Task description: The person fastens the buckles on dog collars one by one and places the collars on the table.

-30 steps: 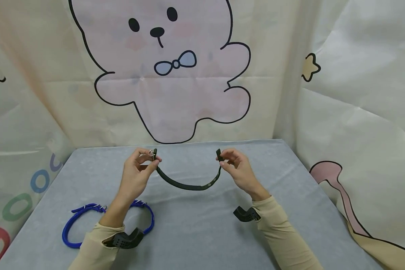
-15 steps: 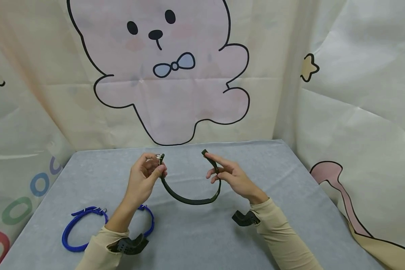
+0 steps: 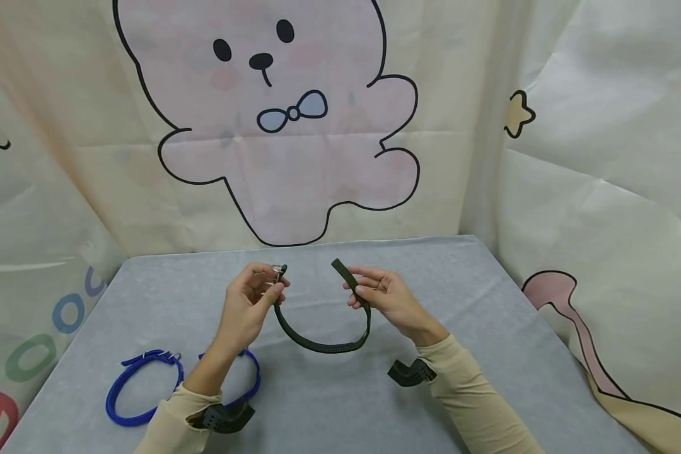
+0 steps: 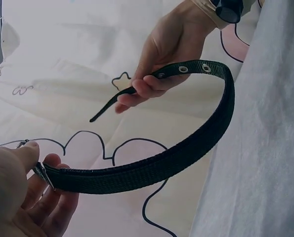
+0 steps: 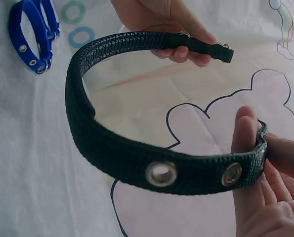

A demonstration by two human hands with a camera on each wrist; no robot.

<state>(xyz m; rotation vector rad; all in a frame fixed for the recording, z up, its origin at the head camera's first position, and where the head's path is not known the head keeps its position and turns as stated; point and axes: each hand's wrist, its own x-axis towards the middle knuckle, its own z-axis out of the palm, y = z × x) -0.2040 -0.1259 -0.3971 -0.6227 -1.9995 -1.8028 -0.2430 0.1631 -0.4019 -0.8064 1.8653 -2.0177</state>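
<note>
A dark green collar (image 3: 323,347) hangs in a U above the table, one end in each hand. My left hand (image 3: 248,307) pinches its buckle end between thumb and fingers; the metal buckle (image 3: 277,271) pokes up past the fingertips. With thumb and fingers my right hand (image 3: 394,304) pinches the strap near the other end, and the free tip points up and left. Metal-rimmed holes (image 5: 161,174) show along that part in the right wrist view. In the left wrist view the collar (image 4: 137,173) curves between both hands, unbuckled.
Two blue collars, a left one (image 3: 113,397) and a right one (image 3: 255,378), lie buckled in loops at the table's left; the left forearm partly hides the right one. A grey cloth covers the table (image 3: 329,410). Printed curtains (image 3: 340,157) stand behind and beside it.
Both hands have come closer together and slightly lower, so the collar bends into a deeper U. My right fingers have shifted their hold, leaving a longer free tip sticking up.
</note>
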